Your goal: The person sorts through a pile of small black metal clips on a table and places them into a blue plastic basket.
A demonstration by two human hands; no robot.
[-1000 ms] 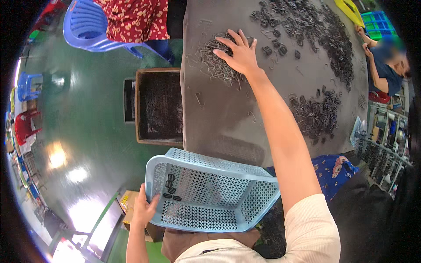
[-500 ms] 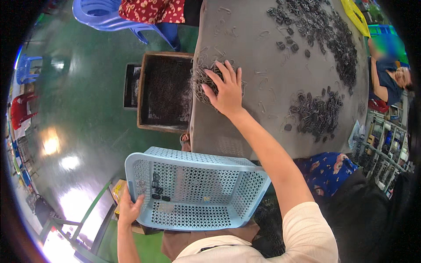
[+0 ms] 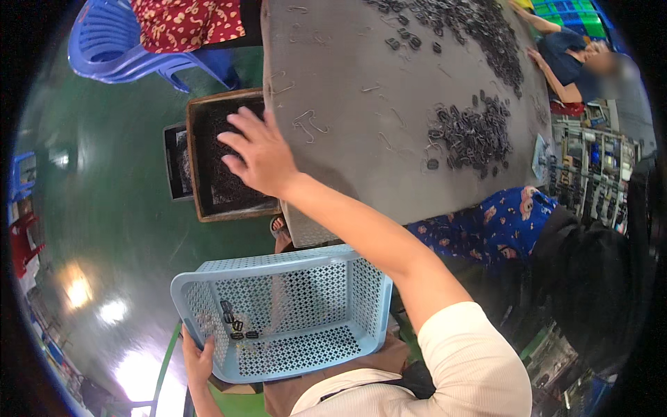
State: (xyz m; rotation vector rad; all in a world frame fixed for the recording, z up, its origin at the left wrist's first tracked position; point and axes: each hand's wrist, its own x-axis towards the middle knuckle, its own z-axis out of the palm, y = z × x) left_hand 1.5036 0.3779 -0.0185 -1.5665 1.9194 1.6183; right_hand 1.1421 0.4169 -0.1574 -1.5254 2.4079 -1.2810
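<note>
My left hand (image 3: 199, 358) grips the left end of a light blue perforated plastic basket (image 3: 278, 264), which is tilted at my lap. Several small black buckle-like pieces (image 3: 238, 329) lie in its left part. My right hand (image 3: 258, 151), fingers spread and somewhat blurred, is over a brown-rimmed box (image 3: 201, 210) at the table's left edge, with nothing visible in it. The box's inside looks dark and is partly hidden by the hand. Beside the hand, a few thin bent wire hooks (image 3: 309, 125) lie on the grey table (image 3: 333, 187).
Heaps of black pieces with wire (image 3: 472, 132) cover the table's right and far parts. A blue plastic chair (image 3: 104, 42) and a person in red patterned cloth (image 3: 187, 24) are at far left. Another person (image 3: 566, 66) sits at the right. Blue patterned cloth (image 3: 500, 222) is near right.
My right hand has moved left from the table, over the box. The pile of wire hooks under it has left the tabletop, with a few remaining. The view has shifted; my left hand keeps the basket.
</note>
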